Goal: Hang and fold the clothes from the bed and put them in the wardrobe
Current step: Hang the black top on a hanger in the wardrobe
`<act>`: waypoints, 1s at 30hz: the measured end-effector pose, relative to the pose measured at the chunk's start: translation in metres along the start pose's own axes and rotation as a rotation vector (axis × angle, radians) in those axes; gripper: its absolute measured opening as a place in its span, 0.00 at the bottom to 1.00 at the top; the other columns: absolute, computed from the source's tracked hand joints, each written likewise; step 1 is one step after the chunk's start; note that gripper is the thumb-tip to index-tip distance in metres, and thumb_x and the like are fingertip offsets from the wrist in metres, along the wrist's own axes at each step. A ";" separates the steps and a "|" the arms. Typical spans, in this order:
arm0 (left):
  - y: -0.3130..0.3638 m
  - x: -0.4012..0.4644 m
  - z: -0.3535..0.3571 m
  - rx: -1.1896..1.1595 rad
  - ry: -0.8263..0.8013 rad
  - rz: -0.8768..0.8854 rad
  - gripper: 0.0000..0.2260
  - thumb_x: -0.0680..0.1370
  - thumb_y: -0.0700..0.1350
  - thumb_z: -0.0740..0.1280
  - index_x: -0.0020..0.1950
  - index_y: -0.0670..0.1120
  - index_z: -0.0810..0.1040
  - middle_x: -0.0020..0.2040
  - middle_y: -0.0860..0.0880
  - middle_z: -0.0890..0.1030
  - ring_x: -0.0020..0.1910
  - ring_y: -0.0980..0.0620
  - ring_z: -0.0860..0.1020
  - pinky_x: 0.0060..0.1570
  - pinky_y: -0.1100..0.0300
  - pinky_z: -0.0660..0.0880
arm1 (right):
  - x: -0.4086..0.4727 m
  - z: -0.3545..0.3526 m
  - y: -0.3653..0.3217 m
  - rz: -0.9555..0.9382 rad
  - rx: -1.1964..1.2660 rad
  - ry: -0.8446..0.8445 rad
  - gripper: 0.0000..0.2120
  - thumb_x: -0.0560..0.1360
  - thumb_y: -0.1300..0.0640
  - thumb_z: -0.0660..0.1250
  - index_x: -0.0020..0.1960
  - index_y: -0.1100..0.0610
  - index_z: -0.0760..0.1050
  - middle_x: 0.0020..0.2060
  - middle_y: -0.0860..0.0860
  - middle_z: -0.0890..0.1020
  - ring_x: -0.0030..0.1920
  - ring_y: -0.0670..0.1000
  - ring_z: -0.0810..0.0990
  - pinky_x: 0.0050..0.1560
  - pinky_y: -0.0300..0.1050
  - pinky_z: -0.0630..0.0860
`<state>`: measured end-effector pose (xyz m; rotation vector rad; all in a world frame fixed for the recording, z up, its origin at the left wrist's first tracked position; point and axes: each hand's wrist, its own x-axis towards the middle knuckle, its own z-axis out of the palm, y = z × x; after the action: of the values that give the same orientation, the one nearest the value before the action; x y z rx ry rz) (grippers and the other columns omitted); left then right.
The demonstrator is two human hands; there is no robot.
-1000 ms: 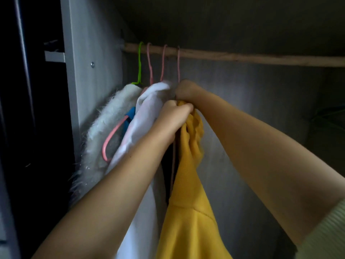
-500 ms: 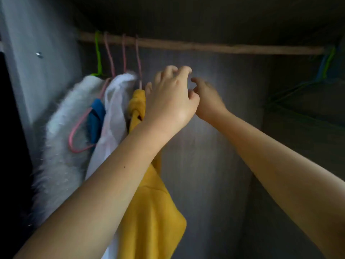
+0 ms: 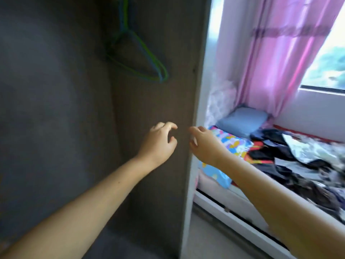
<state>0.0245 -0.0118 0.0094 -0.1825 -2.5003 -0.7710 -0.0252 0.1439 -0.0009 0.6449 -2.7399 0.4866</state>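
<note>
Wardrobe interior of dark grey laminate board (image 3: pixel 56 109) fills the left half of the head view and serves as the landmark for all that follows; its pale front edge runs down the middle of the frame, and to the right of that edge lies the low white-framed bed (image 3: pixel 242 217), set close beside the wardrobe so that garments need travel only a short way. Pink translucent curtains (image 3: pixel 276 53) hang beyond the bed, farther right of the wardrobe, beside a bright window (image 3: pixel 328 58). On the bed, well to the right of the wardrobe edge, lies a loose heap of dark and patterned clothes (image 3: pixel 291 163), the task's remaining material, unfolded and not yet hung; the motion blur hides how many pieces it holds. Nearer the wardrobe edge rest a bright cartoon-print pillow (image 3: pixel 229 144) and a grey-blue pillow (image 3: pixel 242 120). Inside the wardrobe, high against its right wall, hang empty green and blue wire hangers (image 3: pixel 141 58), probably kept there within reach for the next garments. Both bare forearms extend in front of the wardrobe's right wall. The left hand (image 3: pixel 158 143) has loosely curled fingers and grips nothing; the right hand (image 3: pixel 203 144), just beside it and overlapping the wardrobe's front edge, is likewise relaxed and empty. Judged from this, the likely next step is fetching another garment from the bed.
</note>
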 end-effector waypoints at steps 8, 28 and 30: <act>0.099 -0.036 0.214 -0.040 -0.520 0.116 0.18 0.76 0.43 0.62 0.67 0.49 0.72 0.63 0.47 0.74 0.64 0.47 0.70 0.62 0.53 0.68 | -0.162 -0.006 0.201 0.512 -0.129 -0.253 0.22 0.80 0.53 0.55 0.73 0.50 0.61 0.67 0.54 0.67 0.63 0.58 0.70 0.58 0.51 0.71; 0.152 0.037 0.479 -0.110 -0.958 0.152 0.17 0.79 0.44 0.58 0.68 0.49 0.68 0.62 0.48 0.72 0.58 0.49 0.72 0.56 0.50 0.75 | -0.212 0.051 0.441 1.030 0.035 -0.414 0.19 0.79 0.50 0.55 0.69 0.48 0.64 0.65 0.52 0.68 0.62 0.55 0.71 0.59 0.49 0.71; 0.150 0.065 0.502 -0.109 -0.984 0.142 0.17 0.79 0.45 0.59 0.68 0.49 0.67 0.62 0.48 0.72 0.56 0.48 0.73 0.54 0.49 0.75 | -0.191 0.055 0.468 1.047 0.049 -0.425 0.19 0.79 0.51 0.55 0.69 0.50 0.64 0.66 0.53 0.68 0.62 0.56 0.72 0.60 0.51 0.72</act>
<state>-0.2093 0.3919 -0.2390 -0.9695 -3.2765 -0.8934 -0.0929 0.5890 -0.2369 -0.8588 -3.2880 0.6661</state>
